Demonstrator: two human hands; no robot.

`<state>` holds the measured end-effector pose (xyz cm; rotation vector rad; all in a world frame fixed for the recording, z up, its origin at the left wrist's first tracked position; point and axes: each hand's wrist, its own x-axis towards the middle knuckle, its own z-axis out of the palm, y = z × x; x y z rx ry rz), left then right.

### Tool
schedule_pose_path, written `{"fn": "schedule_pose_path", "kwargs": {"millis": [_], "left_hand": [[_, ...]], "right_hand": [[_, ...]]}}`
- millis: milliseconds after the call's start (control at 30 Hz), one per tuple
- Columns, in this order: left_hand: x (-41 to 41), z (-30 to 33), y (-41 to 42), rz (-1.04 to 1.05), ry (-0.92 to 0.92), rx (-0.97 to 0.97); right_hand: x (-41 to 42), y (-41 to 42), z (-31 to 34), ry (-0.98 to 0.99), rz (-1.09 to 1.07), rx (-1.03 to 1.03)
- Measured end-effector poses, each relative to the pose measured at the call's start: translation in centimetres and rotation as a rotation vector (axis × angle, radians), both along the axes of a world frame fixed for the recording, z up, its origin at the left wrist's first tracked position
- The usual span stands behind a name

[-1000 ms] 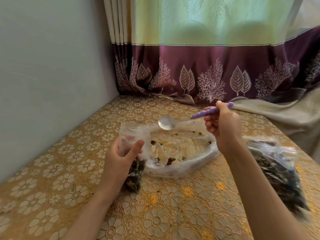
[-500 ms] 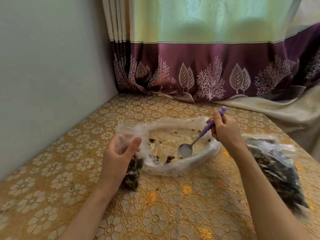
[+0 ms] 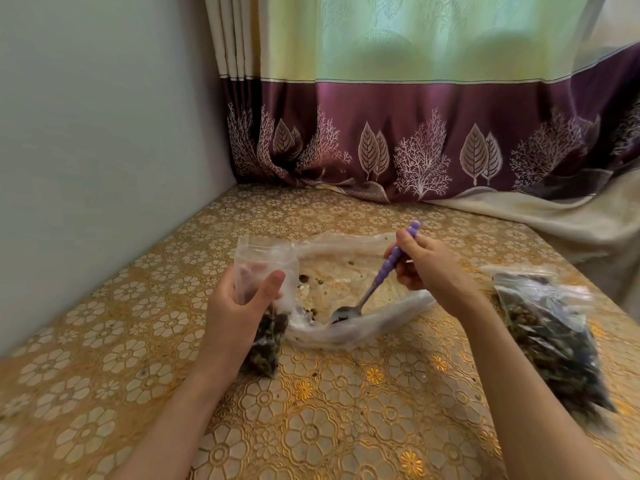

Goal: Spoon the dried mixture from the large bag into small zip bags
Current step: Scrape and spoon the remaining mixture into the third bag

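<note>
Left hand [image 3: 239, 306] gripped a small zip bag [image 3: 265, 271], thumb across the front, other fingers curled behind the clear plastic; bag held upright, mouth open above the fingers, dark dried mixture [image 3: 268, 337] settled at the bottom below the thumb. Right hand [image 3: 426, 268] pinched the purple handle of a spoon [image 3: 374, 285], fingers wrapped round its upper part, handle end sticking out above them. Spoon bowl sat down-left of those fingers, inside the large bag [image 3: 349, 299], which lay open and nearly emptied on the worktop [image 3: 311, 427] between the two hands, a few crumbs left in it. A filled bag [image 3: 550, 334] lay just right of the right forearm. Curtain [image 3: 415, 133] hung behind.
</note>
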<state>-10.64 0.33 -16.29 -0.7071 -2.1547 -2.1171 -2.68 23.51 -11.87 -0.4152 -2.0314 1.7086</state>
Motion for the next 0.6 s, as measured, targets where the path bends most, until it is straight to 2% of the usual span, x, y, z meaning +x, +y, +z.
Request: {"fn": "schedule_pose_path", "kwargs": {"millis": [133, 300, 600], "left_hand": [[0.0, 0.0, -0.1, 0.002, 0.019, -0.002], [0.0, 0.1, -0.1, 0.007, 0.011, -0.015], [0.2, 0.2, 0.0, -0.016, 0.042, -0.082]], "right_hand": [[-0.6, -0.3, -0.3, -0.086, 0.035, -0.016], [-1.1, -0.2, -0.9, -0.234, 0.1, -0.145], [-0.7, 0.7, -0.3, -0.141, -0.038, -0.327]]}}
